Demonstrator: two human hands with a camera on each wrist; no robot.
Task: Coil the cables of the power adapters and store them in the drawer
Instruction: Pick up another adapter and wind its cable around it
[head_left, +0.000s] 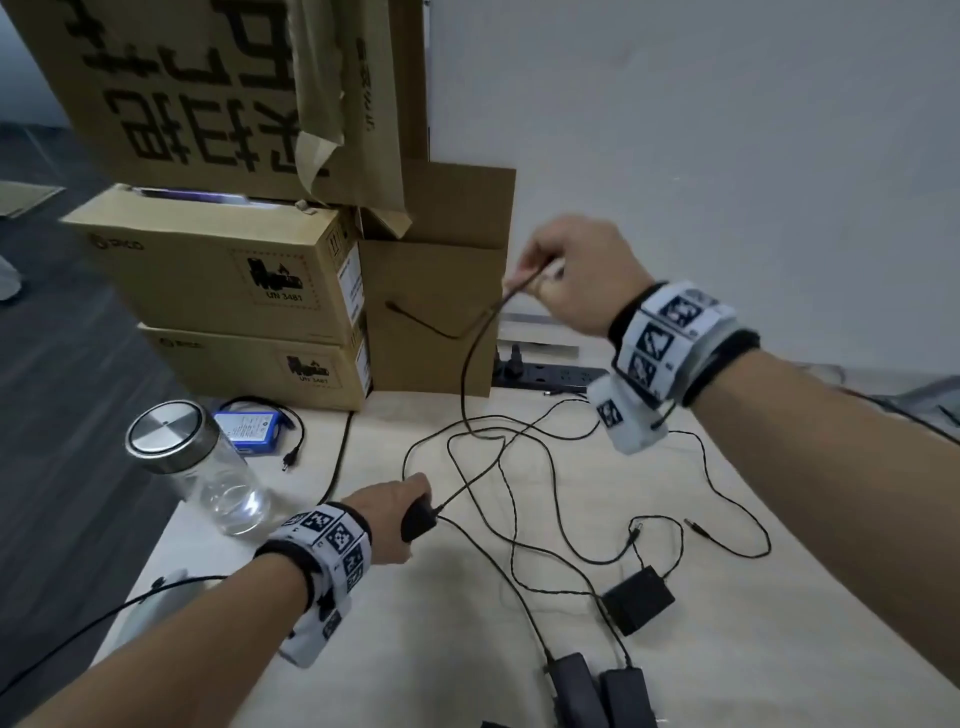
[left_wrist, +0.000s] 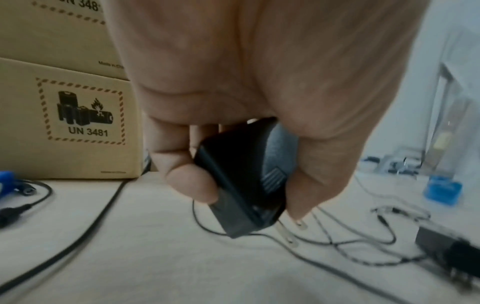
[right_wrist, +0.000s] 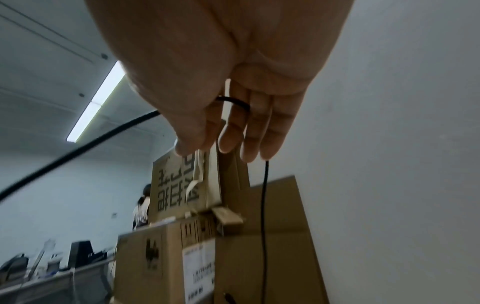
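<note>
My left hand (head_left: 402, 512) grips a black power adapter (head_left: 418, 519) just above the light table (head_left: 363, 649); in the left wrist view the fingers (left_wrist: 192, 183) curl round the adapter (left_wrist: 244, 181). My right hand (head_left: 566, 275) is raised near the wall and pinches that adapter's thin black cable (head_left: 470, 364); the cable (right_wrist: 265, 205) hangs from my fingers (right_wrist: 249, 131). Its plug end (head_left: 392, 306) dangles to the left. Loose cables (head_left: 550, 499) tangle on the table. Another black adapter (head_left: 639, 600) lies at the right, and two more (head_left: 597, 691) sit at the near edge.
Stacked cardboard boxes (head_left: 234, 270) stand at the back left. A glass jar with a metal lid (head_left: 202, 467) and a blue battery pack (head_left: 249, 428) lie on the left of the table. A black power strip (head_left: 550, 374) lies by the wall.
</note>
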